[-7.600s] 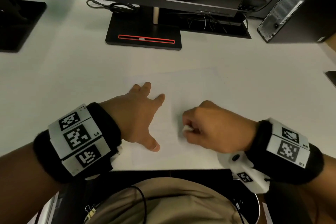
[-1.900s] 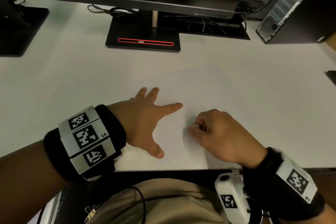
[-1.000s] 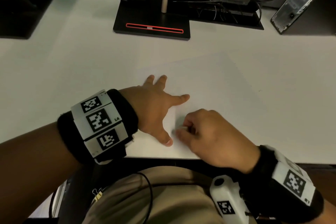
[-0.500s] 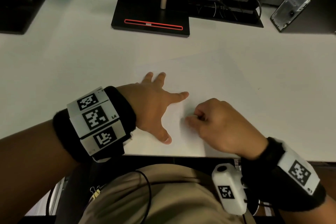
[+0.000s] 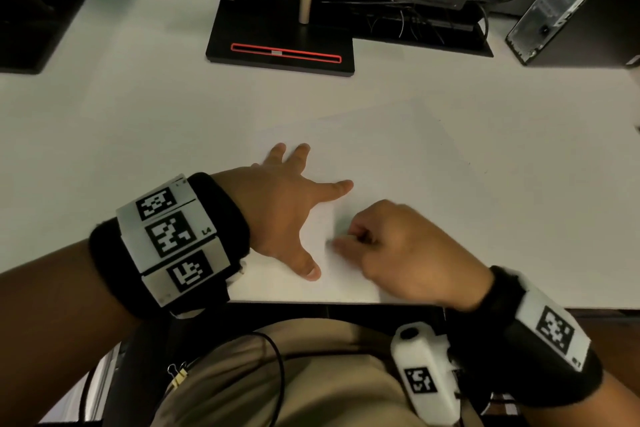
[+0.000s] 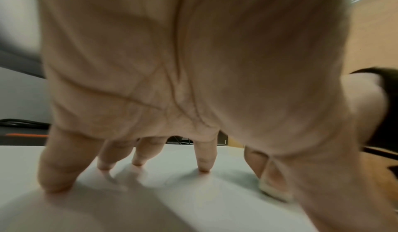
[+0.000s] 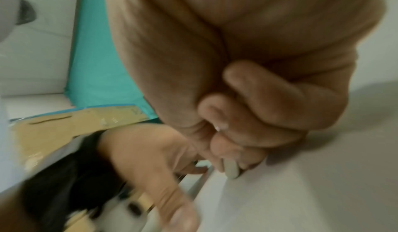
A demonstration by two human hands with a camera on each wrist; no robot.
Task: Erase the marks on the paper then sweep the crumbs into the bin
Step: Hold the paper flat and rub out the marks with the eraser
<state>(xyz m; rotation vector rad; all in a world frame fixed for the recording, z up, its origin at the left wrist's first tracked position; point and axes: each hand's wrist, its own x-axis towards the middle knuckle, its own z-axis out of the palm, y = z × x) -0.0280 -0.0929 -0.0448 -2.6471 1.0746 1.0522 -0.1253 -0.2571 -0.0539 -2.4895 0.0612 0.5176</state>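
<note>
As I look down from the head camera, the paper [image 5: 374, 170] lies flat on the white worktop [image 5: 121, 121], straight ahead of both hands, its long axis running away from me and angled to the right. My left hand [image 5: 287, 208] rests on its near left part, fingers spread and straight, pinning it. My right hand [image 5: 405, 253] is just beside it, to the right, clenched around a small white eraser [image 7: 231, 171] whose tip touches the sheet near the left thumb. The right hand is nearer the spot being rubbed. I cannot make out any marks or crumbs, and I see no bin or other container in any view. I judge erasing is underway and sweeping not yet begun.
</note>
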